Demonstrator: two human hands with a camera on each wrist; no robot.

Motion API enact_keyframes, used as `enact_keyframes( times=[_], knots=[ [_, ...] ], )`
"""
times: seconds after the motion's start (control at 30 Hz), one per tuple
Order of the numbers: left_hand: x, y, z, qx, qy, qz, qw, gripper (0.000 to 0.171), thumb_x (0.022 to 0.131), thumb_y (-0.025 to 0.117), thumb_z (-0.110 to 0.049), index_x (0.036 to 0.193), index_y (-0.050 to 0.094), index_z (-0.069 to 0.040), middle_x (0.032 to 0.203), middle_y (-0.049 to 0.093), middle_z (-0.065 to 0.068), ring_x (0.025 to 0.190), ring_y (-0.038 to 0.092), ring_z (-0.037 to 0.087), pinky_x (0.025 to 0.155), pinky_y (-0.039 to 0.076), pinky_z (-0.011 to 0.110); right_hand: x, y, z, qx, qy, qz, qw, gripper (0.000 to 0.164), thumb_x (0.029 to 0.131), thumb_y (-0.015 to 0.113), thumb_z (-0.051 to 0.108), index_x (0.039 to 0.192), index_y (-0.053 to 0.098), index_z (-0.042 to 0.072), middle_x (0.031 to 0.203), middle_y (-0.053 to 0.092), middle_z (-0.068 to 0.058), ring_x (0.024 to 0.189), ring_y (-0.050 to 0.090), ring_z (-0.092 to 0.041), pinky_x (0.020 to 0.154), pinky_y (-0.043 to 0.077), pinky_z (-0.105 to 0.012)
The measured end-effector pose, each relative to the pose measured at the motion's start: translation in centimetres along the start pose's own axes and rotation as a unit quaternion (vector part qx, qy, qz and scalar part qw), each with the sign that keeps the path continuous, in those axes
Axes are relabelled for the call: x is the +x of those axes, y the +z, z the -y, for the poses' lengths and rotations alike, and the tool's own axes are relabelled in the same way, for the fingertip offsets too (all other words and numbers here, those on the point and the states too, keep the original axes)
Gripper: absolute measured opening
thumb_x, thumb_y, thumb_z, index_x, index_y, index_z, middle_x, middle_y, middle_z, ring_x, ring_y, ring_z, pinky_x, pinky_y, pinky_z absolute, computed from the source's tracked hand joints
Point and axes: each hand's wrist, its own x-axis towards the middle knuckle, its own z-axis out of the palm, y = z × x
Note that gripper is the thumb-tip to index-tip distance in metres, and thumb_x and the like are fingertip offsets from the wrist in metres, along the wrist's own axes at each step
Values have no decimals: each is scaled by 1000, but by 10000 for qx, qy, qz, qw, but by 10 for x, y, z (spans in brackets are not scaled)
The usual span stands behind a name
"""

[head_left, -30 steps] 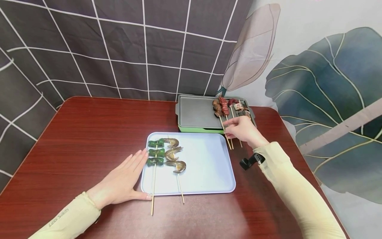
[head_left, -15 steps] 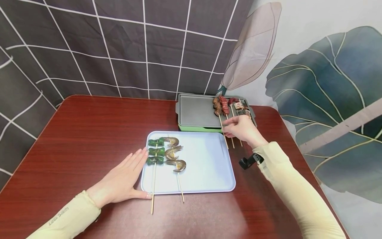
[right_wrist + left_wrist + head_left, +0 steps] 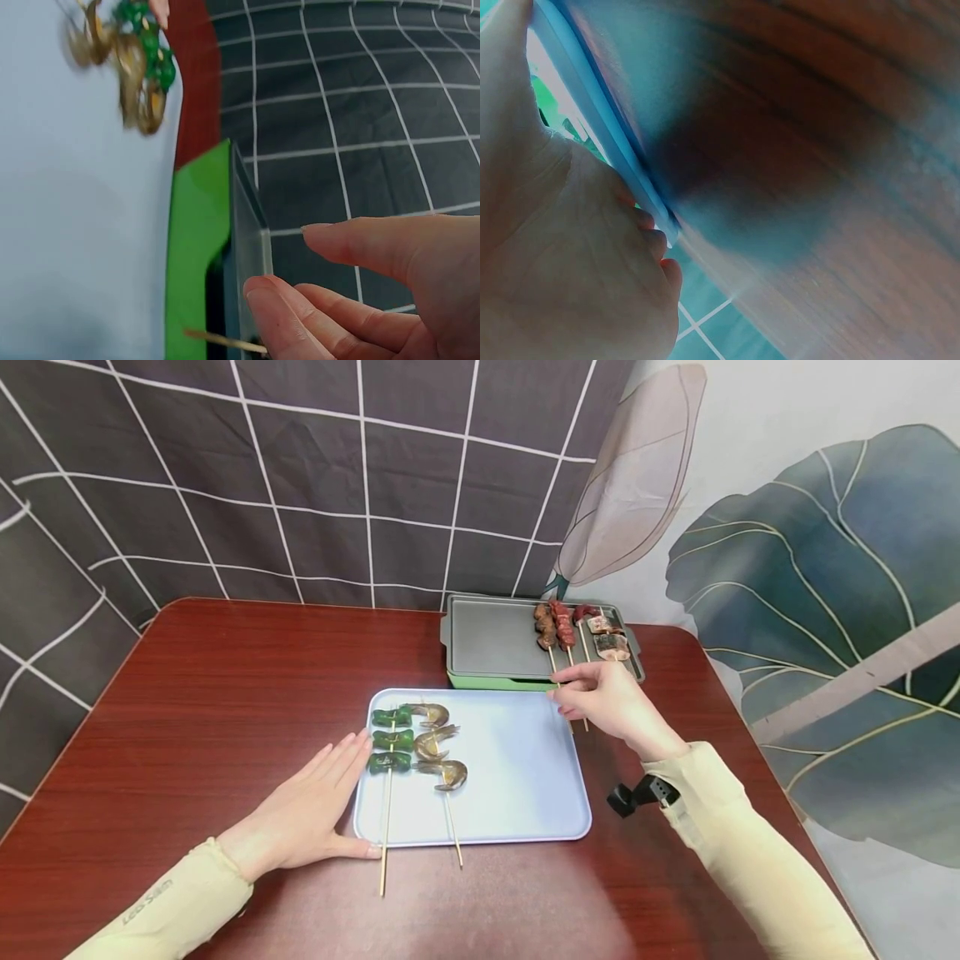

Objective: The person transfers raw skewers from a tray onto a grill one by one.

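Note:
My left hand (image 3: 307, 814) lies with straight fingers along the left rim of the pale blue tray (image 3: 517, 793), its thumb at the front corner. On that tray lie a green pepper skewer (image 3: 392, 741) and a shrimp skewer (image 3: 438, 746), their sticks jutting over the front edge. My right hand (image 3: 603, 697) is over the front of the grill pan (image 3: 487, 639), fingertips at the stick of a skewer with brown lumpy pieces (image 3: 545, 625). In the right wrist view, thumb and fingers stand apart, a thin stick (image 3: 217, 340) close to them.
Beside the brown skewer on the pan lie a red meat skewer (image 3: 562, 625), a dark red skewer (image 3: 582, 614) and a fish-chunk skewer (image 3: 611, 643). The pan has a green base (image 3: 480, 681). A gridded dark curtain (image 3: 300, 468) hangs behind the reddish-brown table (image 3: 247, 685).
My right hand has shifted slightly left and toward me, uncovering more of the fish skewer. The brown skewer's stick end has swung a little left. My left hand stays at the tray.

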Motion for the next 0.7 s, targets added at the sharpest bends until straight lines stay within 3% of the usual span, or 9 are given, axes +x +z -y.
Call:
enact_keyframes(
  times=[0.4, 0.7],
  knots=[
    [0, -1, -1, -3, -1, -2, 10000, 128, 78, 57, -86, 155, 26, 12, 163, 23, 26, 151, 20, 38, 121, 21, 52, -26, 39, -3, 789, 48, 405, 9960, 35, 90, 76, 12, 119, 70, -8, 97, 75, -21, 89, 73, -40, 77, 62, -35],
    [0, 0, 0, 15, 10, -24, 10000, 128, 78, 56, -86, 155, 25, 12, 163, 23, 26, 150, 21, 39, 121, 21, 52, -42, 73, -15, 517, -45, 1031, 9933, 32, 89, 76, 16, 114, 73, -4, 88, 76, -12, 79, 73, -28, 72, 58, -29]
  ],
)
